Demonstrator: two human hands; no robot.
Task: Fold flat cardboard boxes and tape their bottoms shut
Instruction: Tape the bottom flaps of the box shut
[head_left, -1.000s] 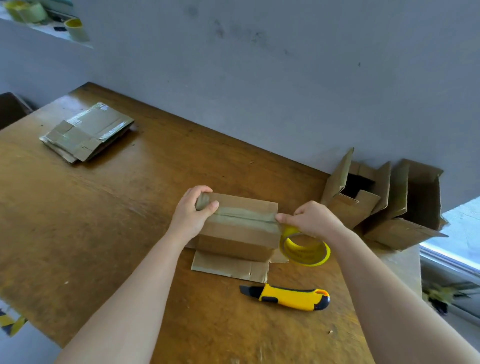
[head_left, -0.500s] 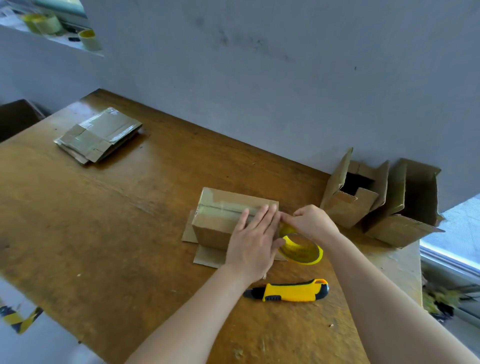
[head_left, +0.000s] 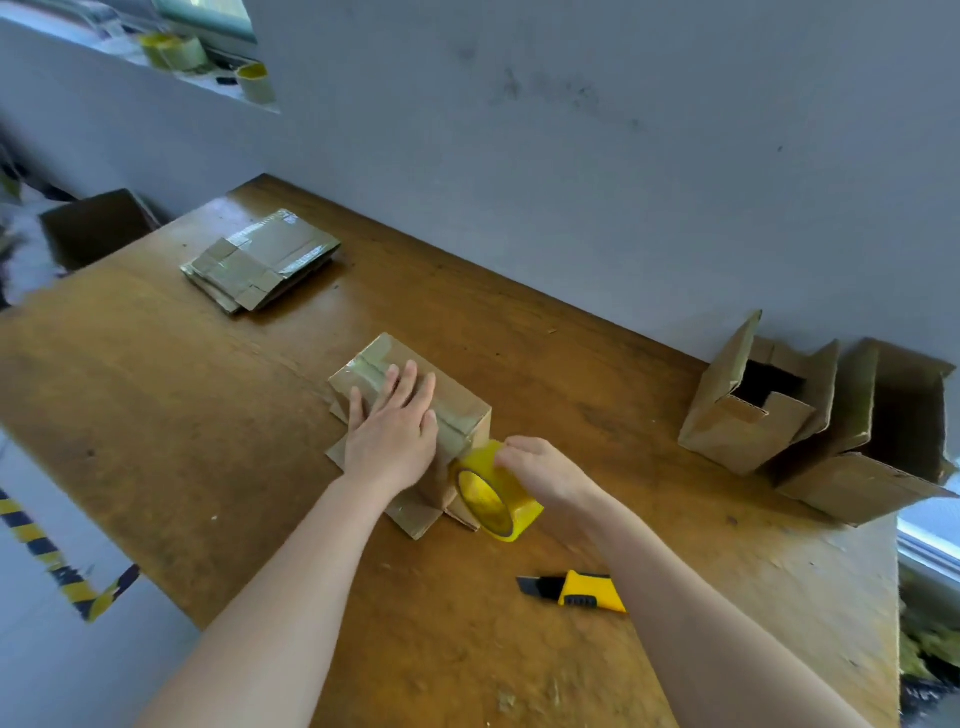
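Two hands, mid-frame: my left hand (head_left: 392, 436) presses the box (head_left: 449, 389), fingers (head_left: 408, 379) flat, so tape (head_left: 458, 423) sticks; my right hand (head_left: 540, 467) pinches the tape roll (head_left: 493, 501).

A worn wooden table (head_left: 156, 415) stands against a grey wall (head_left: 571, 156), daylight entering a window (head_left: 935, 519) at right

Wooden table (head_left: 156, 415): taped box (head_left: 460, 402), flat cardboard stack (head_left: 260, 265), knife (head_left: 576, 592), two open boxes (head_left: 753, 423).
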